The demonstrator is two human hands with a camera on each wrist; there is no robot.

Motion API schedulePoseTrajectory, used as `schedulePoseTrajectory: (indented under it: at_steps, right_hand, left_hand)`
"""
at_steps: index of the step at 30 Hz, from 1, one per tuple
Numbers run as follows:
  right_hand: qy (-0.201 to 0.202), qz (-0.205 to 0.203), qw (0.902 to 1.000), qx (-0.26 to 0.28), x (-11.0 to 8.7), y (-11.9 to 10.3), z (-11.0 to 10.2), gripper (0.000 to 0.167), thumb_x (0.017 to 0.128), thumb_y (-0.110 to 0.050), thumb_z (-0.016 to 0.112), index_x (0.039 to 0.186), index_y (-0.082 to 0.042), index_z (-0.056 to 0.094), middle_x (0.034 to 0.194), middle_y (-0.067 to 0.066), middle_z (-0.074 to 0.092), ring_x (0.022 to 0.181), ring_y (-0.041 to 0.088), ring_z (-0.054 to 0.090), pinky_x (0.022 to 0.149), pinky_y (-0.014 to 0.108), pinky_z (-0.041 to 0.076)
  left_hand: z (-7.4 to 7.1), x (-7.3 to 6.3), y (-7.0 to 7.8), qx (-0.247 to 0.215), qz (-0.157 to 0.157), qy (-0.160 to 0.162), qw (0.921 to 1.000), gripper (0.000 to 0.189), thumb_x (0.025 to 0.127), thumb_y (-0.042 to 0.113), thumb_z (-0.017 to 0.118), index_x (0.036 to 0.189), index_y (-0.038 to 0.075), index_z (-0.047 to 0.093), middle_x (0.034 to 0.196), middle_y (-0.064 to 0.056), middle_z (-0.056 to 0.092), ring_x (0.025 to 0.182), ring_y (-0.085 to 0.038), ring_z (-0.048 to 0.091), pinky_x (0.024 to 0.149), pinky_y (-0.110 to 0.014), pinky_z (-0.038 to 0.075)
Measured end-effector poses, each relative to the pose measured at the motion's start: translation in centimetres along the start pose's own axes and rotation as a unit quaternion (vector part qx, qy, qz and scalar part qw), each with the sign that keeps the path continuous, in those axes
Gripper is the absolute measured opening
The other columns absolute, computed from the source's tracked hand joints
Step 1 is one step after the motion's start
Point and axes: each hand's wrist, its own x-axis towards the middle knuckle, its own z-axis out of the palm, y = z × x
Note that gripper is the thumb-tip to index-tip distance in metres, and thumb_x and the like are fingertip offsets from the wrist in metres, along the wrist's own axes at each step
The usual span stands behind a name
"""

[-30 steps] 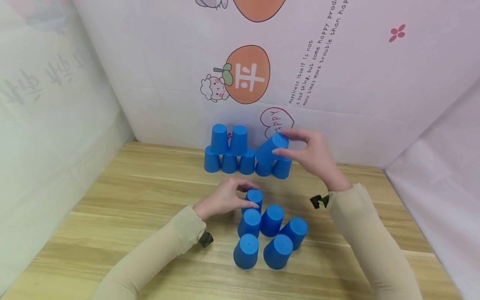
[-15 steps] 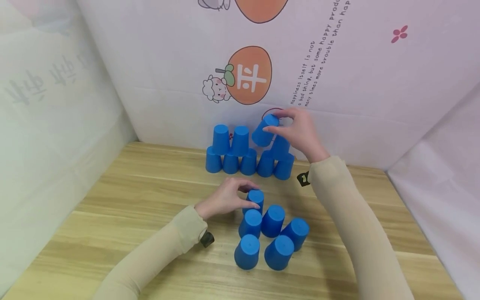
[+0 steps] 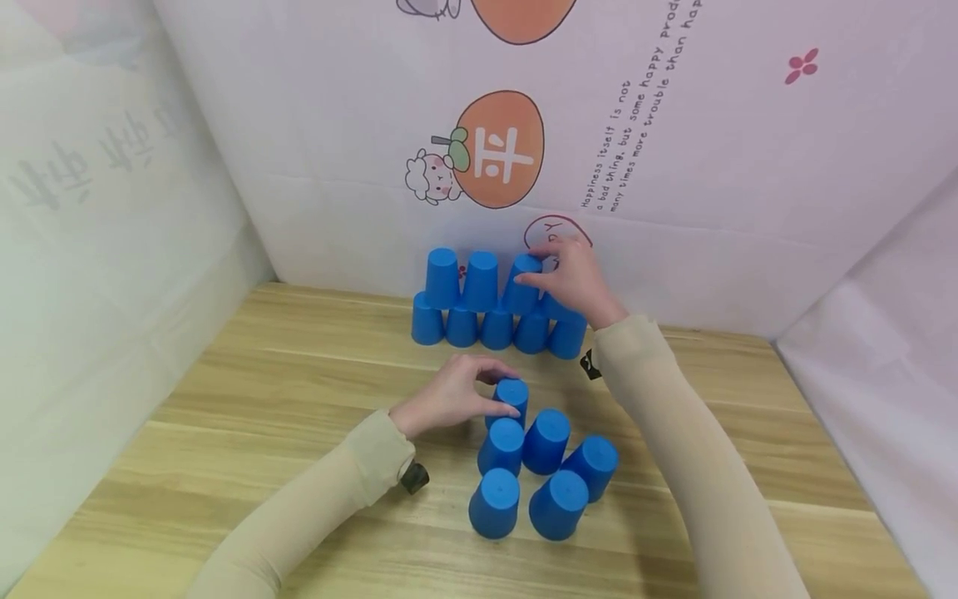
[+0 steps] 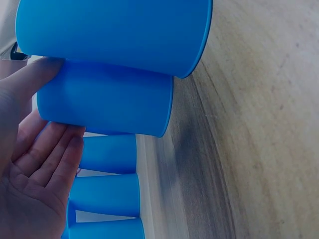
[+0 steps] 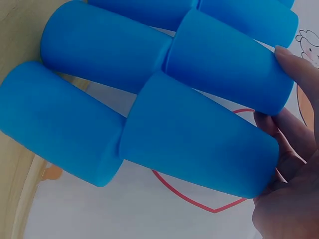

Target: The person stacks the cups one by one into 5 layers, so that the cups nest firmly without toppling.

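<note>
Upside-down blue plastic cups stand in a two-level row at the back of the table. My right hand (image 3: 572,270) pinches a cup (image 3: 522,283) at its closed end, and that cup sits on the bottom row, third from the left in the upper level. In the right wrist view, the held cup (image 5: 227,62) is beside the upper level's end cup (image 5: 199,139), partly behind the hand in the head view. Nearer, my left hand (image 3: 456,395) holds the rearmost cup (image 3: 512,393) of a loose group between thumb and fingers. Its lower part is hidden by a neighbouring cup (image 3: 501,448).
More upside-down cups stand in the near group, among them a front-left cup (image 3: 494,503), a front-right cup (image 3: 558,505) and a right-hand cup (image 3: 595,466). The wooden table (image 3: 247,399) ends at a printed white cloth (image 3: 337,166) close behind the stack.
My right hand first placed a cup at the upper level's right end, then lifted another and lowered it left of that one. The left hand stays on its cup.
</note>
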Motion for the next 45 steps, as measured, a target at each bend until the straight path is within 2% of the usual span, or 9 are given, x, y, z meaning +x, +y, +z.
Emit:
schedulePoseTrajectory:
  at_steps: [6, 14, 22, 30, 34, 40, 45]
  right_hand:
    - [0.002, 0.004, 1.0000, -0.005, -0.1, 0.1, 0.2, 0.055, 0.087, -0.033, 0.083, 0.130, -0.003, 0.069, 0.130, 0.016, 0.064, 0.123, 0.035, 0.050, 0.102, 0.055, 0.044]
    - [0.027, -0.009, 0.9983, 0.052, -1.4, 0.0, -0.9, 0.061, 0.087, -0.035, 0.083, 0.134, -0.001, 0.064, 0.135, 0.015, 0.062, 0.129, 0.034, 0.050, 0.106, 0.056, 0.042]
    - [0.022, -0.037, 0.9974, 0.057, -5.1, -0.8, -4.0, 0.061, 0.088, -0.038, 0.082, 0.139, -0.010, 0.062, 0.138, 0.009, 0.062, 0.132, 0.030, 0.050, 0.108, 0.060, 0.038]
    - [-0.009, -0.022, 0.9979, 0.061, -9.4, -0.3, -5.5, 0.061, 0.089, -0.043, 0.080, 0.136, -0.008, 0.064, 0.138, 0.006, 0.062, 0.133, 0.030, 0.050, 0.108, 0.063, 0.036]
    - [-0.029, -0.032, 0.9974, 0.059, -11.4, 0.0, -5.2, 0.058, 0.088, -0.041, 0.081, 0.135, -0.011, 0.066, 0.136, 0.006, 0.063, 0.131, 0.031, 0.053, 0.105, 0.064, 0.041]
    - [-0.073, -0.025, 0.9961, 0.043, -14.4, 0.8, -3.4, 0.057, 0.088, -0.042, 0.081, 0.136, -0.016, 0.065, 0.138, 0.006, 0.062, 0.130, 0.032, 0.054, 0.102, 0.064, 0.043]
    - [-0.092, -0.056, 0.9921, 0.065, -17.0, 1.6, -1.4, 0.057, 0.084, -0.041, 0.085, 0.132, -0.015, 0.069, 0.130, 0.003, 0.068, 0.123, 0.030, 0.060, 0.096, 0.062, 0.049]
  left_hand:
    - [-0.1, 0.0, 0.0, 0.005, 0.001, 0.000, 1.0000, 0.054, 0.084, 0.033, 0.087, 0.129, 0.010, 0.069, 0.116, 0.008, 0.071, 0.107, -0.008, 0.064, 0.098, -0.041, 0.053]
    - [-0.1, 0.0, -0.1, 0.001, 0.008, 0.000, 1.0000, 0.053, 0.084, 0.033, 0.086, 0.129, 0.009, 0.069, 0.115, 0.009, 0.070, 0.107, -0.008, 0.064, 0.098, -0.042, 0.053]
    - [-0.2, -0.1, 0.1, -0.003, 0.009, 0.002, 1.0000, 0.053, 0.085, 0.032, 0.086, 0.128, 0.008, 0.069, 0.115, 0.007, 0.071, 0.107, -0.010, 0.065, 0.098, -0.044, 0.053]
    - [-0.1, -0.1, 0.1, -0.007, 0.007, 0.000, 1.0000, 0.053, 0.084, 0.033, 0.086, 0.129, 0.009, 0.069, 0.116, 0.007, 0.071, 0.107, -0.009, 0.065, 0.098, -0.044, 0.052]
    - [-0.1, -0.1, 0.1, -0.013, 0.007, 0.001, 0.9999, 0.052, 0.084, 0.031, 0.087, 0.128, 0.009, 0.069, 0.117, 0.007, 0.071, 0.107, -0.009, 0.065, 0.098, -0.044, 0.052]
    - [-0.1, -0.1, 0.2, -0.009, 0.002, 0.000, 1.0000, 0.051, 0.084, 0.031, 0.087, 0.129, 0.012, 0.070, 0.117, 0.008, 0.071, 0.107, -0.008, 0.065, 0.099, -0.043, 0.052]
    - [-0.1, -0.1, 0.2, -0.009, -0.002, -0.001, 1.0000, 0.053, 0.085, 0.032, 0.086, 0.129, 0.009, 0.069, 0.117, 0.007, 0.071, 0.108, -0.008, 0.064, 0.099, -0.043, 0.052]
